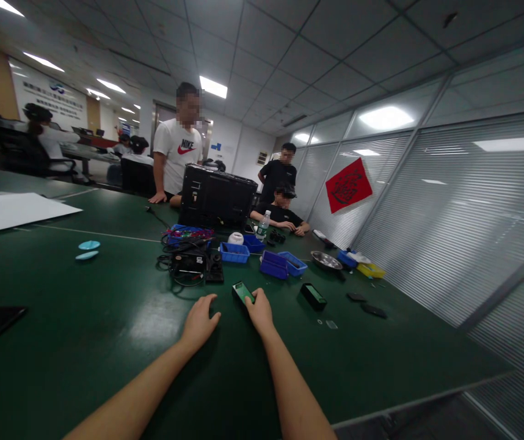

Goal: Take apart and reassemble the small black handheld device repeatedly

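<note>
My right hand (259,310) grips a small black case with a green face (242,291), its thumb lying over the near end. The case is just above or on the green table; I cannot tell which. My left hand (200,321) is held to the left of it, fingers curved and apart, with nothing in them. A similar black case with a green face (314,297) lies to the right of my right hand. Nearer than that case are a small pale ring (319,321) and a clear square piece (331,324).
Beyond my left hand sits a black device with cables (189,267). Blue trays (234,253), a bottle (263,225), a metal bowl (326,261) and a yellow tray (371,271) stand farther back. Behind a large black casing (218,197) stands a person (182,146).
</note>
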The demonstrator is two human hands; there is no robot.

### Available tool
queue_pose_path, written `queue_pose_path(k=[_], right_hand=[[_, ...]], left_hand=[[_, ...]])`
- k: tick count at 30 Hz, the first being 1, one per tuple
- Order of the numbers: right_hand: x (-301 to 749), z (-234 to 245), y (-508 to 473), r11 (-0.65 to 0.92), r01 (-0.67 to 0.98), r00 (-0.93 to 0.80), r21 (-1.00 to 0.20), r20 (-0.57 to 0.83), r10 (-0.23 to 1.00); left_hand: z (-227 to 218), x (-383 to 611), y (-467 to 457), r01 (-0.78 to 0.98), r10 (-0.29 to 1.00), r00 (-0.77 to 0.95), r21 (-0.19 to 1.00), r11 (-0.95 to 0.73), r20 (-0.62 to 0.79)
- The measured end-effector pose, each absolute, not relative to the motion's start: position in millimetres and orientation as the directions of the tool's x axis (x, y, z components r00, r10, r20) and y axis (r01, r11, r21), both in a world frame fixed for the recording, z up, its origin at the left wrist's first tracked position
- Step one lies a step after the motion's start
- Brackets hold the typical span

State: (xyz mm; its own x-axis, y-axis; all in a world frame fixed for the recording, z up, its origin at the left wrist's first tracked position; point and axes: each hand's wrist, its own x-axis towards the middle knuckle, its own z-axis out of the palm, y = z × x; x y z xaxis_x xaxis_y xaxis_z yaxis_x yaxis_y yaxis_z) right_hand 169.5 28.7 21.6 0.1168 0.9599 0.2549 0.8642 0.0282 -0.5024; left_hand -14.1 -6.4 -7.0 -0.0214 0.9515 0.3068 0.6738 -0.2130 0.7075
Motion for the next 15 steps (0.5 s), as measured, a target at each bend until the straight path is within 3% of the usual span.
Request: queue_pose_path(k=[5,12,15], right_hand=[[139.2,23.2,11.5,0.154,0.905,-0.027,-0.397,0.307,0.951],[122.8,17.6,3.9,0.180,0.948,-0.087,-0.263,0.331,0.940],[117.4,17.0,1.4,0.219,0.966,-0.152,-0.136,0.385,0.910]], left_hand=[[-6.7,-14.6,-6.2,0.677,0.947,-0.015,0.700,-0.227,0.322],[-4.3,-14.6,-7.4,0.669,0.942,-0.002,0.700,-0.248,0.335],[-5.5,-15.1,-6.4,0.655,0.942,-0.030,0.719,-0.234,0.334]])
